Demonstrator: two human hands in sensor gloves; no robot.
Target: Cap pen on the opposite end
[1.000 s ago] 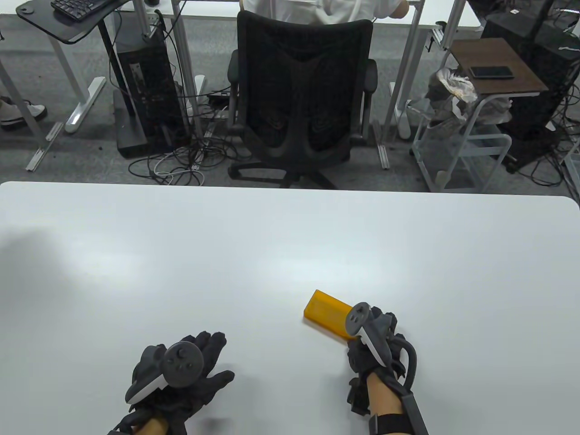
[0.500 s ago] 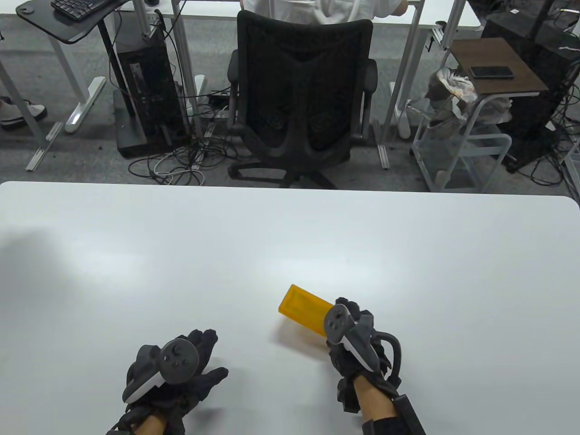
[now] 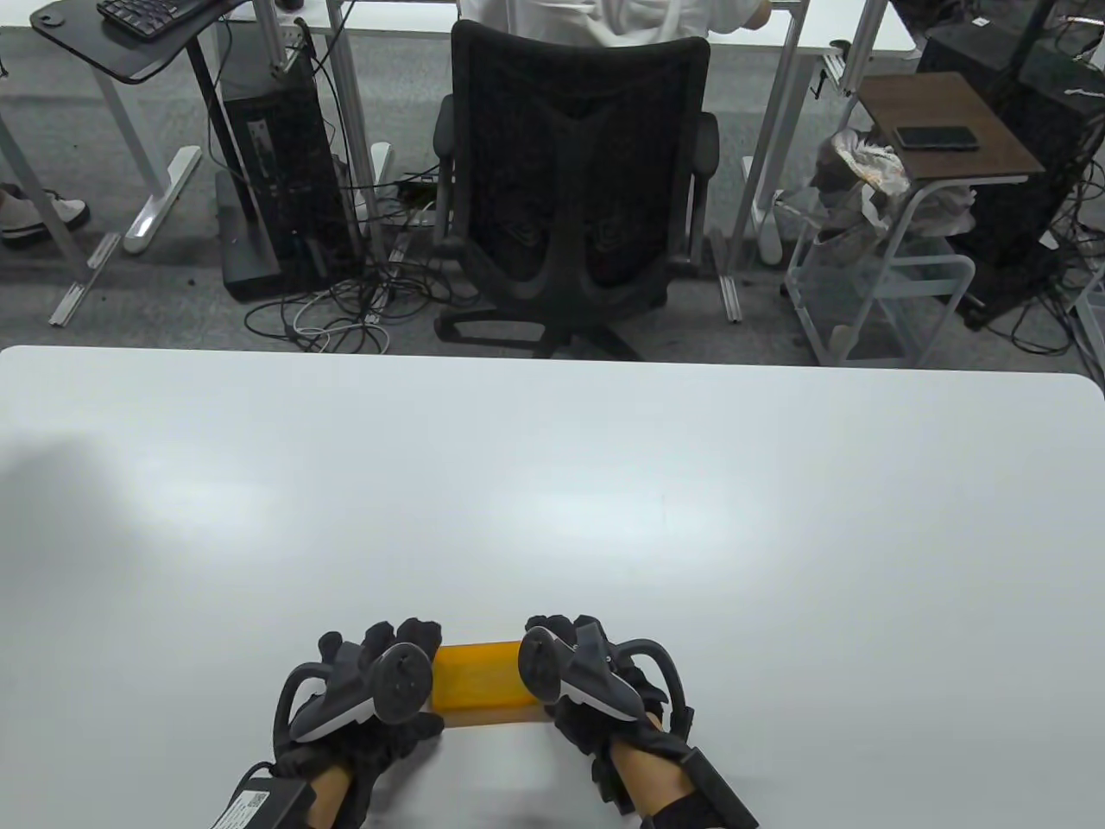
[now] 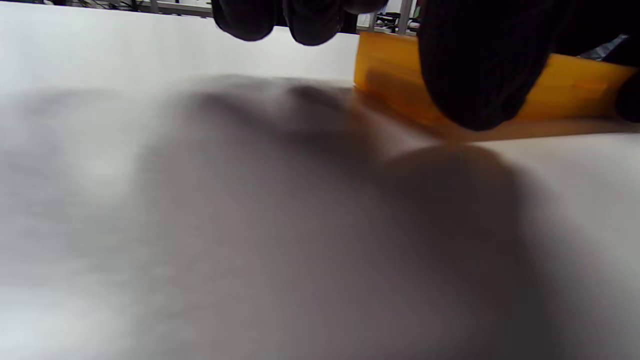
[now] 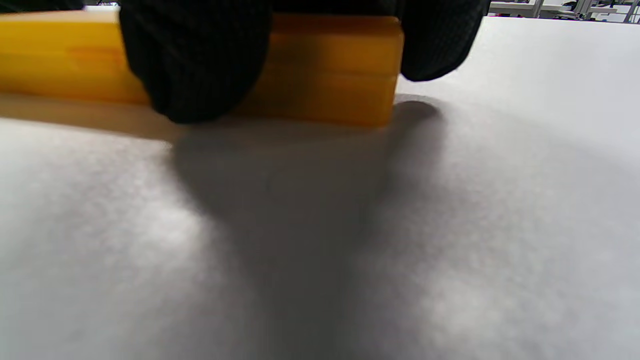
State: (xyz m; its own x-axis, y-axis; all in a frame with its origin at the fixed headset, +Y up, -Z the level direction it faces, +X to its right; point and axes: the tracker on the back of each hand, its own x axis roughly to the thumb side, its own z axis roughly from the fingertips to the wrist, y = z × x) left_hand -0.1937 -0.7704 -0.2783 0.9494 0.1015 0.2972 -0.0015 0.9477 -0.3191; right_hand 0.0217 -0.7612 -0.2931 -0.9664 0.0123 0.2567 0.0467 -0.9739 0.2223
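A long orange box [image 3: 479,678] lies crosswise near the table's front edge, between my two hands. My left hand [image 3: 406,682] holds its left end, with the thumb [image 4: 475,65] pressed on the near side of the box [image 4: 575,90]. My right hand [image 3: 544,669] holds its right end, with the thumb [image 5: 195,60] on the near side of the box [image 5: 325,65] and another finger [image 5: 435,45] past its end. The box is closed. No pen or cap shows in any view. I cannot tell whether the box touches the table.
The white table [image 3: 552,484] stretches far ahead and to both sides. Beyond its far edge stand a black office chair [image 3: 574,181] and a small cart [image 3: 898,216].
My right hand has carried the orange box left and toward the front edge and turned it crosswise. My left hand has moved right and taken hold of its left end.
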